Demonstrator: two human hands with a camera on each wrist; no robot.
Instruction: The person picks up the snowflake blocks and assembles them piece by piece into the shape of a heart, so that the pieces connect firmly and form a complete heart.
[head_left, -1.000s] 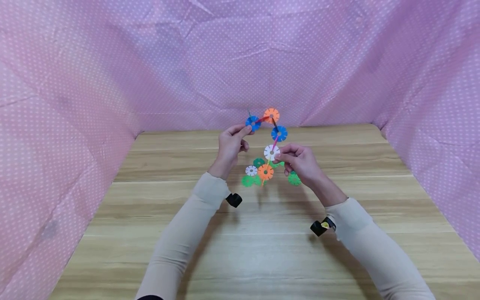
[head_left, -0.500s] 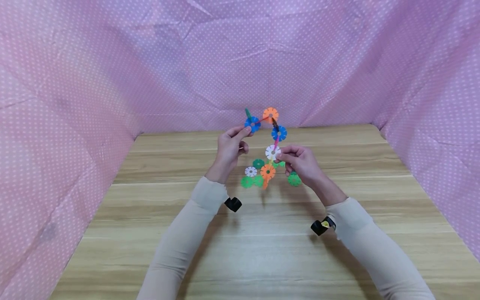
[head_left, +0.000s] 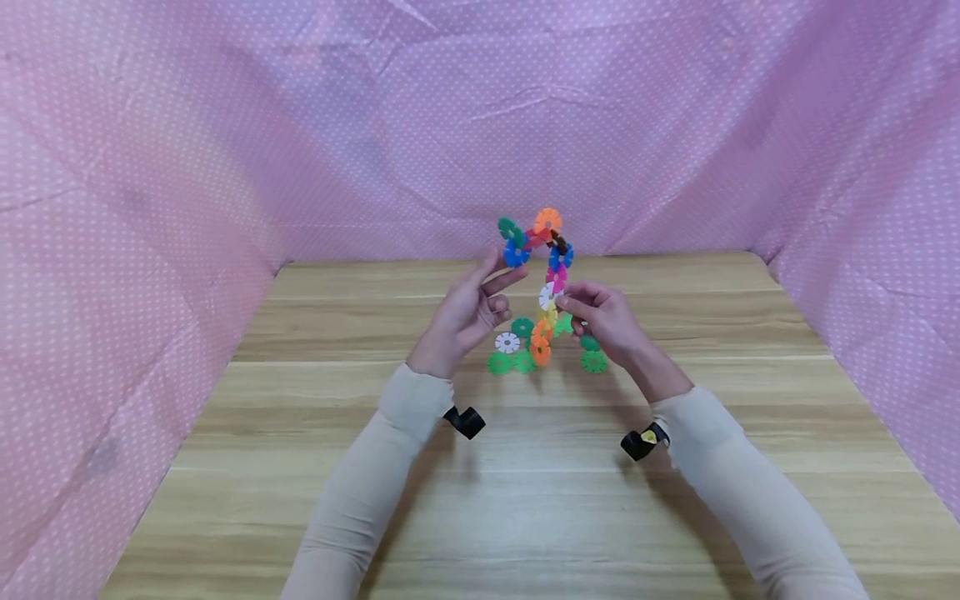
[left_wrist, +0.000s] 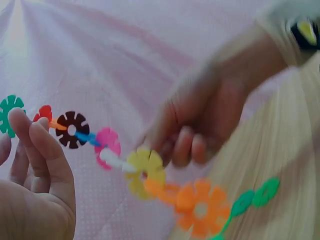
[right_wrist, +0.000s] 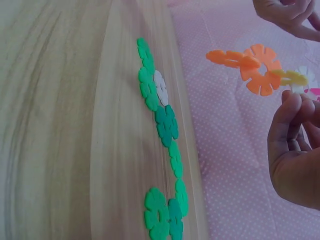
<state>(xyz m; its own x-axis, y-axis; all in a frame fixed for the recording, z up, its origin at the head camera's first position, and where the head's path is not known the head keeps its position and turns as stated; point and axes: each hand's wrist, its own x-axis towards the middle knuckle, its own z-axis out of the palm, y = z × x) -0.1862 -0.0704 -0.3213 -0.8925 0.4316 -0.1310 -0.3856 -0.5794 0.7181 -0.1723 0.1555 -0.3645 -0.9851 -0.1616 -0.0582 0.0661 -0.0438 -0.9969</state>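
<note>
While the R hand (head_left: 609, 325) pinches the white disc (head_left: 548, 296) betw. thumb and fingertip, the L hand (head_left: 468, 308) has its fingers loosely extended, w/ its fingertips just beside the blue disc (head_left: 516, 254) near the chain's upper L end; whether they touch it cannot be told. The chain (head_left: 557, 277) is held up over the table (head_left: 570, 500), betw. the 2 hands. Order of its 11 discs, from upper L end: green, blue, red, orange, brown, blue, pink, white, yellow, orange, orange. The lowest orange disc (right_wrist: 232, 59) stands apart from the flat green discs (right_wrist: 168, 125) on the table (R wrist view); a 2nd white disc (right_wrist: 160, 88) lies among these.

Cf. head view 0.5 s ago: the L thumb then pressed the blue disc's face; now the L fingers are spread and that face shows. The chain has turned: pink and brown discs, then nearly edge-on, now show more of their faces, & the held white disc, then face-on, is oblique. R grip unchanged; discs on table approx. as before.
</note>
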